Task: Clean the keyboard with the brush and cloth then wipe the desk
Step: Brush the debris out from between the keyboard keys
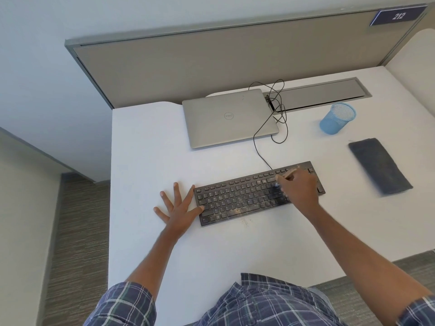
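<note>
Brush [292, 172] probably light, thin handle, pinched by right hand [299, 192] over keyboard [235, 198], 3 o'clock end. Left hand [179, 209] flat, fingers spread, bracing 9 o'clock edge. Keyboard likely slides.

I see here an office workstation. A grey fabric partition panel [188, 67] in a metal frame stands behind the white rectangular desk [146, 142], with a dark blue plate with the number 212 [397, 16] at its top corner. The desk has a long grey cable flap [322, 92]. A closed silver laptop [226, 118], a black wired keyboard [235, 198] and a blue mesh pen cup [336, 118] are on it. The floor has grey-brown striped carpet [77, 231].
</note>
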Motion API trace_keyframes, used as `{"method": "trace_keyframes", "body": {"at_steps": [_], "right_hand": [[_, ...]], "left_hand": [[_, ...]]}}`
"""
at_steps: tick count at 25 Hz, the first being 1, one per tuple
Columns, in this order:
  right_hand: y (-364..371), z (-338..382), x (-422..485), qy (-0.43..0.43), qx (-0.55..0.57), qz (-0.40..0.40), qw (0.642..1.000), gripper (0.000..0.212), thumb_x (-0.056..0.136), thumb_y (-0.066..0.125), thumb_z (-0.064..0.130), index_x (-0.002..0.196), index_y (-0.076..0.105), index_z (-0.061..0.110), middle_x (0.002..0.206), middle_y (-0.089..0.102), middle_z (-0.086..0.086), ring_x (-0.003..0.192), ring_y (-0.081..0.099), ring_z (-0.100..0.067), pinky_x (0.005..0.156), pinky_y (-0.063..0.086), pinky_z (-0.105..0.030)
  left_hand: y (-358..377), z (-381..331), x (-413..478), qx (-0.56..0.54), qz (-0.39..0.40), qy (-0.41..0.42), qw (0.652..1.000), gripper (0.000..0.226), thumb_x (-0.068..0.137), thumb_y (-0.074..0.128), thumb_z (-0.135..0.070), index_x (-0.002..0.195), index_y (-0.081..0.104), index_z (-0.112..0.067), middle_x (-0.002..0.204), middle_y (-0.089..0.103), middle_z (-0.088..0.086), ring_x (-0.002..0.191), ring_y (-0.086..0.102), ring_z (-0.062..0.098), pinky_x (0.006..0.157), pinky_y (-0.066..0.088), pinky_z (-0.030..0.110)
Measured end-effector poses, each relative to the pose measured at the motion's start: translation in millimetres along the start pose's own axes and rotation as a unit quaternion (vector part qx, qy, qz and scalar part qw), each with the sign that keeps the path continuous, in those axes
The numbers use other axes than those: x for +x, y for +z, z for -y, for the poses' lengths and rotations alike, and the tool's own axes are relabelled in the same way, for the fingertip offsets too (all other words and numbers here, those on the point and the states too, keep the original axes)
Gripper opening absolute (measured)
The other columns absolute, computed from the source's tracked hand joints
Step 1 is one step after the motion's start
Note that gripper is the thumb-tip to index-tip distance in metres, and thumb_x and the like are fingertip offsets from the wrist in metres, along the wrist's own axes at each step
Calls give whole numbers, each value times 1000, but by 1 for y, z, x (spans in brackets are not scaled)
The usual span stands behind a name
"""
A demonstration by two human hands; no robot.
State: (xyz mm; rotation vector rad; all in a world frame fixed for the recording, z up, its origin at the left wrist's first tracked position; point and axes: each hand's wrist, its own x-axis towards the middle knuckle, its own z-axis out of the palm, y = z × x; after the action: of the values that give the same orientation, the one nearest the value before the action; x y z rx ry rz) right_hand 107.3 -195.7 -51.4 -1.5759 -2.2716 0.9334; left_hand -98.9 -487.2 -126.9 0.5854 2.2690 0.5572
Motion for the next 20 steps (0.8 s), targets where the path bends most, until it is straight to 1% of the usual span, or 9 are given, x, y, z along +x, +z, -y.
{"method": "trace_keyframes", "body": {"at_steps": [2,3,6,8,10,13,15,18,20], "right_hand": [[11,3,-4,-12,-8,9,1000,19,91,82,31,78,74,19,65,68,11,67,69,-15,72,55,-31],[17,5,-6,-23,-8,14,1000,18,91,82,29,80,74,17,67,68,10,68,68,-15,70,53,-30],[30,16,-17,-45,-16,25,999,17,92,81,28,81,75,17,65,66,12,63,65,-11,66,55,-32],[42,25,-25,-50,-19,37,998,17,93,80,27,82,75,15,63,62,16,61,62,-7,66,51,-29],[55,33,-34,-57,-9,50,997,17,94,79,27,82,75,15,63,63,15,61,63,-8,65,53,-29],[72,45,-47,-65,23,79,994,18,94,78,26,81,74,14,66,70,7,63,68,-15,64,57,-34],[84,52,-54,-69,28,85,994,19,94,79,28,81,73,15,67,70,7,63,67,-14,63,54,-31],[99,66,-67,-78,23,95,992,19,94,79,31,81,73,17,67,68,9,64,66,-10,63,53,-29],[108,74,-73,-87,30,101,991,19,93,80,30,81,74,17,67,67,10,64,65,-9,63,52,-28]], "left_hand": [[0,-1,1,-9,-4,-7,1000,73,102,57,-58,157,13,-74,171,-30,-29,152,-48,18,114,-35,65],[1,0,2,-11,-5,-12,1000,69,104,53,-58,157,13,-75,171,-30,-28,153,-47,19,115,-34,65],[2,1,3,-21,-5,-10,1000,62,108,44,-54,158,13,-74,173,-29,-26,154,-46,19,116,-33,66],[1,2,4,-28,-6,-6,1000,59,110,40,-52,158,13,-74,173,-29,-25,154,-46,18,116,-34,65],[1,3,3,-31,-8,-5,999,57,110,36,-52,158,12,-74,173,-28,-25,154,-45,18,116,-34,65],[2,3,3,-40,-9,-1,999,58,106,31,-55,157,13,-75,173,-28,-26,154,-44,17,115,-35,64],[2,3,2,-40,-10,0,999,59,104,29,-56,157,13,-75,173,-28,-27,155,-44,18,115,-35,64],[2,3,4,-27,-10,-7,1000,55,111,32,-53,157,11,-75,173,-29,-26,155,-44,19,116,-33,66],[2,3,5,-24,-10,-8,1000,55,112,32,-52,157,10,-75,173,-29,-26,155,-43,19,116,-33,66]]}}
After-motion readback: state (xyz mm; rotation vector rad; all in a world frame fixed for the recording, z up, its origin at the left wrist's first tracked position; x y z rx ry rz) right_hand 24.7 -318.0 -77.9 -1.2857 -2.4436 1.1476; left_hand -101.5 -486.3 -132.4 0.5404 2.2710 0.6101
